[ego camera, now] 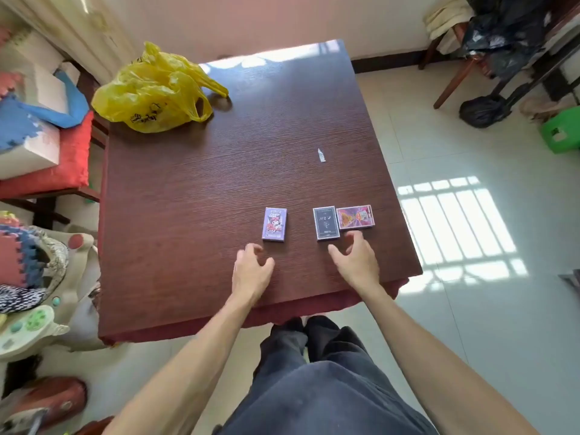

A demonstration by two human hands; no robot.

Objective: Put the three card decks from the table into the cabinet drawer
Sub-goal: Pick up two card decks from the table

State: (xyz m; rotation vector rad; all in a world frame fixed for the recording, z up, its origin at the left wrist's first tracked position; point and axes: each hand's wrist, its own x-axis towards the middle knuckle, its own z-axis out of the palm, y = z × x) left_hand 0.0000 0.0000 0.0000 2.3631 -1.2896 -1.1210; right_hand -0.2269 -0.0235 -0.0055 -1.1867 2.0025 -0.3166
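Note:
Three card decks lie on the dark wooden table [194, 189] near its front right. A purple deck [274, 224] with a cartoon figure lies to the left. A black deck [325, 222] and a pink-orange deck [355, 217] lie side by side to the right, touching or nearly so. My left hand [251, 271] hovers just below the purple deck, fingers curled apart, holding nothing. My right hand [356, 260] hovers just below the black and pink decks, fingers spread, empty. No cabinet drawer is in view.
A yellow plastic bag [153, 92] sits at the table's far left. A small white scrap [321, 156] lies mid-table. A chair with red cushion [62, 158] and clutter stand left. A green stool [561, 130] and black bags [502, 36] stand at far right.

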